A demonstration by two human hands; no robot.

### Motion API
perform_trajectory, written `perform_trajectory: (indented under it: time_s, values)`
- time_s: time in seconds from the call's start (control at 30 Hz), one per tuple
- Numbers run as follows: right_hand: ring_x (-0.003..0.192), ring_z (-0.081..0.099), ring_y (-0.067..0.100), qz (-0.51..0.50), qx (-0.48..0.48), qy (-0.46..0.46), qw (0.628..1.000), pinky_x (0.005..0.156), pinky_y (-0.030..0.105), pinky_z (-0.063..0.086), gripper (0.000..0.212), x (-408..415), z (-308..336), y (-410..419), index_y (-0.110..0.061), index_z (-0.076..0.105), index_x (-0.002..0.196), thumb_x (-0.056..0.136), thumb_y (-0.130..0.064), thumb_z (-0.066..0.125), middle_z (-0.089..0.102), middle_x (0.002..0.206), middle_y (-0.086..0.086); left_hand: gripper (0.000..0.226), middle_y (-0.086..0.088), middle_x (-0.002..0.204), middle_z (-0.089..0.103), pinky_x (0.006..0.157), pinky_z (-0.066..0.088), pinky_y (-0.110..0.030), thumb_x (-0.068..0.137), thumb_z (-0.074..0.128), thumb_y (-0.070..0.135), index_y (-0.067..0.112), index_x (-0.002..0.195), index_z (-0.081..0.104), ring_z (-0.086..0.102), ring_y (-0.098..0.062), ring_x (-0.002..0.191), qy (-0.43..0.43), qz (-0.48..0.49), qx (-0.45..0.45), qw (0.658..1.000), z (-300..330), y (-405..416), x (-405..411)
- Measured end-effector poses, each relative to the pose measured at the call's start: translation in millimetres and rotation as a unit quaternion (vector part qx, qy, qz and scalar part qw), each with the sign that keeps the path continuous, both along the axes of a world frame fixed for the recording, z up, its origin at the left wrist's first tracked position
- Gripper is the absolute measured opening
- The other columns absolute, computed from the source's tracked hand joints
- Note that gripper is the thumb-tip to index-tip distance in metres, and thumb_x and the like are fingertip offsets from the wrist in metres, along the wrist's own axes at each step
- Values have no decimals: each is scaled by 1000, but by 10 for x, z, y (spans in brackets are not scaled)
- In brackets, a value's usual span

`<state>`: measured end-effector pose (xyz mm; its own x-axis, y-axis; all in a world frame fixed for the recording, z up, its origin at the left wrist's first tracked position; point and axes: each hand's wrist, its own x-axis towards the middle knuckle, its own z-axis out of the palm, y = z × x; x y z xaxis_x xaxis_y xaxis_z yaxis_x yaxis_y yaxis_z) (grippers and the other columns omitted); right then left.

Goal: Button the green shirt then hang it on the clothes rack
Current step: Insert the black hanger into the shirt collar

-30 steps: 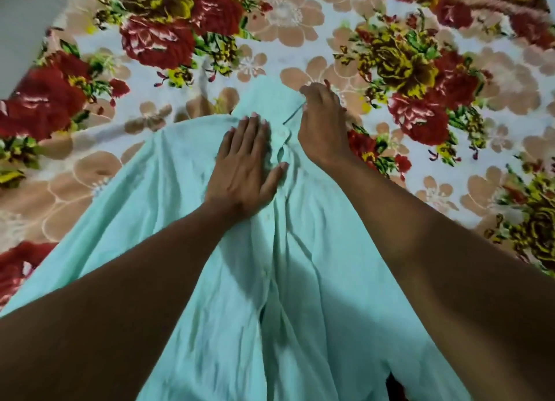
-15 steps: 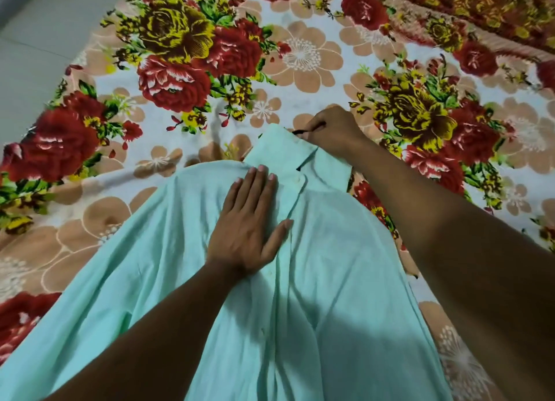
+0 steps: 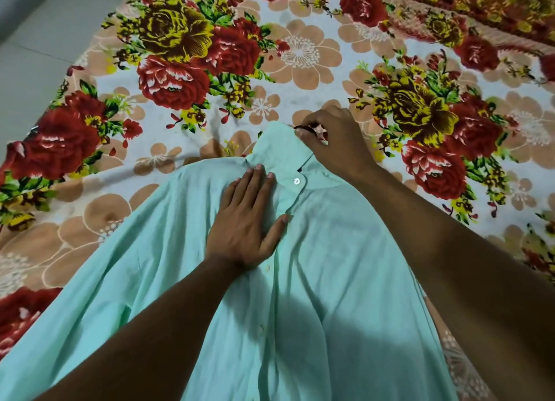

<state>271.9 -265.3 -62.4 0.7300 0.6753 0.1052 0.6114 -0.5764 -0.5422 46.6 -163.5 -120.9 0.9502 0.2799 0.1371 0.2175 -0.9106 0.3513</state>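
Observation:
The mint green shirt point(image 3: 315, 280) lies front up on the flowered bedsheet, collar away from me. Its placket is closed, with a white button point(image 3: 296, 180) showing just under the collar and more buttons further down. My left hand point(image 3: 246, 220) lies flat on the shirt's chest, left of the placket, fingers straight. At the top of the collar point(image 3: 279, 145), my right hand point(image 3: 333, 142) has its fingers curled, pinching a thin black hook point(image 3: 301, 127) that sticks out of the neck. A dark bit shows inside the collar opening. No clothes rack is in view.
The bedsheet point(image 3: 300, 58) with red and yellow flowers covers everything around the shirt. A grey floor point(image 3: 36, 40) shows at the top left, beyond the sheet's edge.
My right hand moved from the upper placket to the collar's top edge and closed on the black hook. The left hand stayed flat on the chest. The collar now lies closed.

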Motion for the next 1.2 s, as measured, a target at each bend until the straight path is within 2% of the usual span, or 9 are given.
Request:
perform_trajectory:
  time_s: [0.13,0.3,0.47,0.67,0.77,0.83,0.9,1.03,1.2]
  values:
    - [122,50,27,37,-97,-1,995,99,47,36,41,-181,-23,-305,-27,68,120,84,-45,77,65,118,-1,72,-7,169,19,126,16,-44,102,38,57,20,161,24,19,-25,156,-5,0,-16,1000,23,1,-10]
    - [116,51,29,15,-42,-68,997,85,35,24,19,-376,-72,-475,-19,73,104,85,-22,77,69,108,-2,74,-11,168,19,123,23,-49,99,38,60,22,161,21,20,-27,154,-15,23,-68,997,120,16,22]
    - [100,57,22,67,1,-24,997,92,45,43,10,-534,-87,-632,-22,70,90,80,-19,72,66,96,-6,75,-15,150,40,117,29,-54,97,40,65,16,153,35,33,-33,142,-102,151,-106,978,526,155,601]
    - [84,67,18,88,15,43,995,77,39,54,19,-552,-27,-702,-14,73,88,88,-33,76,73,89,0,94,-19,154,39,113,29,-55,82,53,78,13,149,40,23,-39,149,169,174,-101,965,892,143,1420]
    - [69,63,20,54,2,77,996,66,41,51,35,-518,37,-656,-13,67,75,97,-40,64,66,71,2,67,-20,142,50,112,37,-46,84,68,44,8,137,48,38,-38,140,236,200,-110,945,902,145,1460]
    - [70,59,23,7,23,47,999,67,46,52,26,-454,15,-600,-13,64,80,97,-33,64,61,73,2,38,-17,123,63,101,48,-38,87,68,31,7,114,57,57,-35,121,211,214,-143,943,892,186,1431]
    - [85,60,25,-58,18,17,998,76,48,54,19,-419,21,-550,-16,63,99,91,-32,70,59,95,4,24,-15,104,62,80,53,-33,87,68,25,7,97,55,63,-31,99,171,237,-206,934,895,205,1376]
    - [119,57,37,-118,-139,80,980,96,46,51,63,-337,123,-394,-10,52,137,89,-46,72,49,138,16,18,-12,93,57,52,37,-26,87,57,15,3,100,62,53,-24,77,99,240,-306,916,979,263,1339]
    - [97,67,34,-114,-66,126,983,76,39,48,34,-391,245,-358,-2,77,95,92,-36,71,74,99,19,9,-9,79,50,62,38,-29,83,57,12,5,88,59,49,-22,69,80,267,-396,875,1176,410,1178]
